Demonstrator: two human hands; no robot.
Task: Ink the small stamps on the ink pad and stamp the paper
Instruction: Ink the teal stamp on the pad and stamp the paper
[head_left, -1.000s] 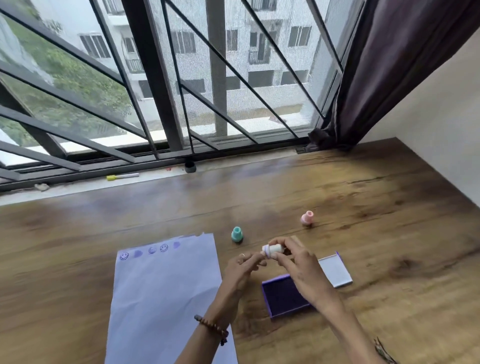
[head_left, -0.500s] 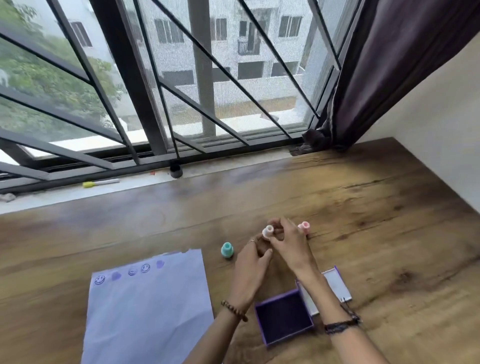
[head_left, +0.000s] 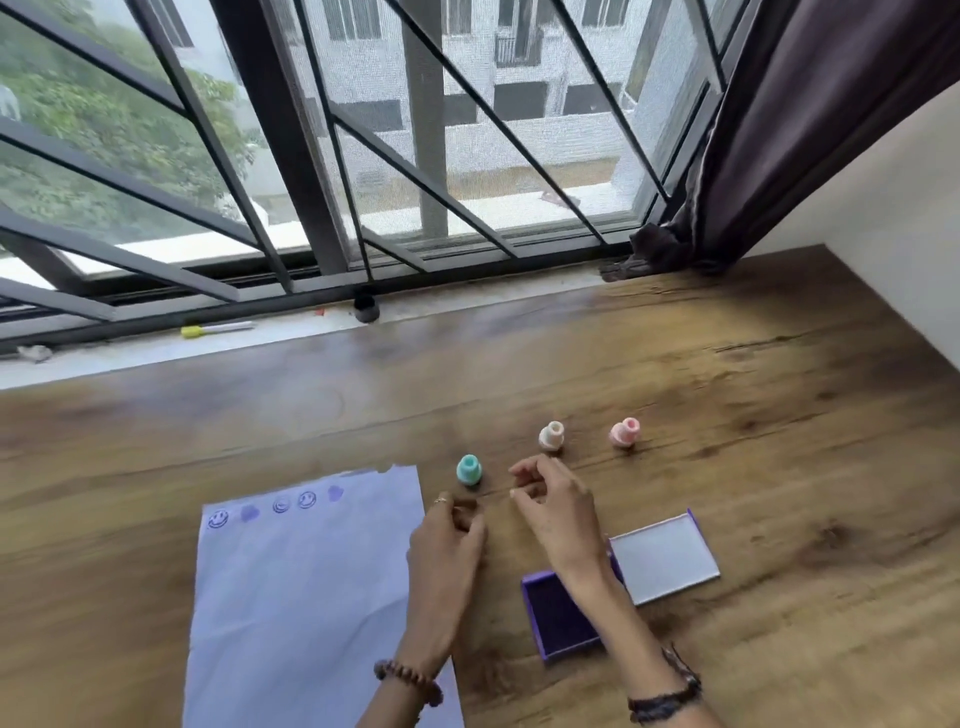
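Observation:
Three small stamps stand on the wooden table: a teal stamp, a white stamp and a pink stamp. A white paper sheet lies at the left, with a row of purple prints along its top edge. The open purple ink pad sits near me, partly hidden by my right forearm, its lid flat beside it. My right hand hovers just below the white stamp, fingers apart, holding nothing. My left hand rests by the paper's right edge, fingers curled loosely, empty.
The table meets a window sill at the back, where a yellow-capped marker and a small black object lie. A dark curtain hangs at the back right beside a white wall.
My right hand has set the white stamp down between the teal and pink stamps and let go of it. Both hands have drawn back toward me.

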